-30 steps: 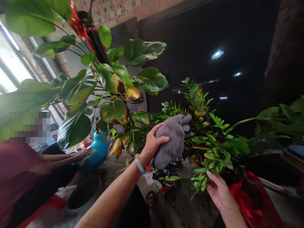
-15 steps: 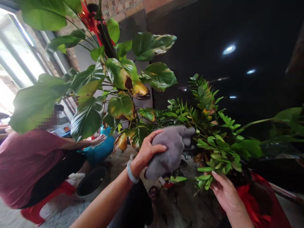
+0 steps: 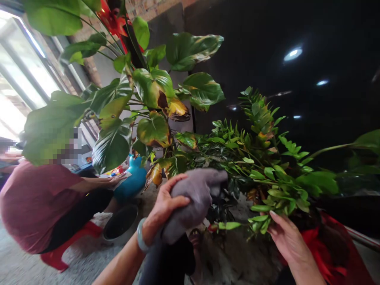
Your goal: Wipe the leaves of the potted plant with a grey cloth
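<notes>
A bunched grey cloth (image 3: 190,204) is gripped in my left hand (image 3: 163,209), thumb on top and fingers behind; a pale bangle circles that wrist. My right hand (image 3: 286,237) pinches the lower end of a leafy stem (image 3: 261,221) on the small-leaved green plant (image 3: 267,174), its fingertips partly hidden by the leaflets. The cloth is apart from that stem, to its left. Left of the small-leaved plant rises a taller plant (image 3: 154,128) with broad leaves, several of them yellowed and brown at the edges.
At left a person in a dark red shirt (image 3: 38,206) sits on a red stool (image 3: 80,239), one hand at a turquoise rounded object (image 3: 132,180). A dark bucket (image 3: 121,223) stands on the floor nearby. Red wrapping (image 3: 332,245) surrounds the base at right. A glossy black panel (image 3: 267,47) stands behind.
My left hand has drawn the grey cloth leftward, away from the small-leaved plant. My right hand keeps hold of the stem. The view has shifted slightly.
</notes>
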{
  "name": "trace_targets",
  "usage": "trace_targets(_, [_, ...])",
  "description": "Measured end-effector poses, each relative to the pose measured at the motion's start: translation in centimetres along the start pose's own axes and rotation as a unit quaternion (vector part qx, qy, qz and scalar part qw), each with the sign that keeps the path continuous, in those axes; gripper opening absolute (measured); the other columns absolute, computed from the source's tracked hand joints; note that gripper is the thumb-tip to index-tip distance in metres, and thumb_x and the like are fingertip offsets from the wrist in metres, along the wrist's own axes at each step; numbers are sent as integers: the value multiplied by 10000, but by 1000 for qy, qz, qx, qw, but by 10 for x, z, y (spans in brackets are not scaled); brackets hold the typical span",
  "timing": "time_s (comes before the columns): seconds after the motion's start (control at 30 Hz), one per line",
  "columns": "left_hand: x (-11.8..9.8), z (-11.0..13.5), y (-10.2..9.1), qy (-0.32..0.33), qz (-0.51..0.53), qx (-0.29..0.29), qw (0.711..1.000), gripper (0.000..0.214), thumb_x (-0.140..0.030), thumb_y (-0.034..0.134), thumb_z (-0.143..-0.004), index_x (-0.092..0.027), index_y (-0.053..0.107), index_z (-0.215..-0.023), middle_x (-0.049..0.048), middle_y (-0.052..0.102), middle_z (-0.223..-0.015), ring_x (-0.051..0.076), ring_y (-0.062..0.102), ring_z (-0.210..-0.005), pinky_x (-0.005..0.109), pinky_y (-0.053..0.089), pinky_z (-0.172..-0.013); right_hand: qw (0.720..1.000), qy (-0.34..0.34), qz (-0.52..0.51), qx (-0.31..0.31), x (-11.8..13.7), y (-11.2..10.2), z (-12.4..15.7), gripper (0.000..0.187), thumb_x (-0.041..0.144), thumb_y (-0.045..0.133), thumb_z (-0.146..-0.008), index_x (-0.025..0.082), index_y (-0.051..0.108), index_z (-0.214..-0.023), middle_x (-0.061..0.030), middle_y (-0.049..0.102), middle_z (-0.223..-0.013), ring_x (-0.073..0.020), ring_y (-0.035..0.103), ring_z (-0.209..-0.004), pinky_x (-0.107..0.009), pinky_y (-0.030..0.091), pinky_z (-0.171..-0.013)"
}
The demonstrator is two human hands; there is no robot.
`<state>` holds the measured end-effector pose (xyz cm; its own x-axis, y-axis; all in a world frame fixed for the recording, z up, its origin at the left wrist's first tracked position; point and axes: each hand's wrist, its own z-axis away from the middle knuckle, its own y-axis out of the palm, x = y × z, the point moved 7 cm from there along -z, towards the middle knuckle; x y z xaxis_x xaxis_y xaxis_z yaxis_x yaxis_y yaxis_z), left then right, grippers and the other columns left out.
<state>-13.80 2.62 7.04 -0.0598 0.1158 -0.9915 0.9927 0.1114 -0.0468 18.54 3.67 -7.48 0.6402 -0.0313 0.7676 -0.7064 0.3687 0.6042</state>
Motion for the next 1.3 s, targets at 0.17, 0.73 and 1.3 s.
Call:
trace_targets(0.17, [11, -26, -18, -2, 11, -128, 992, 609, -235, 732, -479, -174, 590, -1068, 5, 644, -850, 160, 579, -708, 257, 454, -652, 1000, -10, 18, 17, -3, 8, -1, 289, 270, 862, -360, 222, 677, -577, -24, 684, -601, -194, 602, -485, -223, 319, -298])
trace_targets(0.73, [78, -10, -4, -127, 55, -102, 985, 622, -241, 756, -423, -175, 568, -1012, -26, 634, -721, 139, 567, -601, 266, 462, -594, 1000, 15, 7, -2, -6, 12, 2, 292, 236, 858, -333, 230, 684, -568, -6, 678, -580, -171, 602, -488, -208, 360, -317])
trace_targets(1.3, [91, 1, 46, -121, -56, 18, 991, 529, -119, 679, -432, -175, 607, -952, -24, 581, -767, 138, 495, -673, 248, 408, -634, 1000, -5, 26, 1, -1, 5, 4, 253, 254, 831, -371, 222, 672, -565, -8, 663, -568, -173, 587, -481, -222, 368, -330])
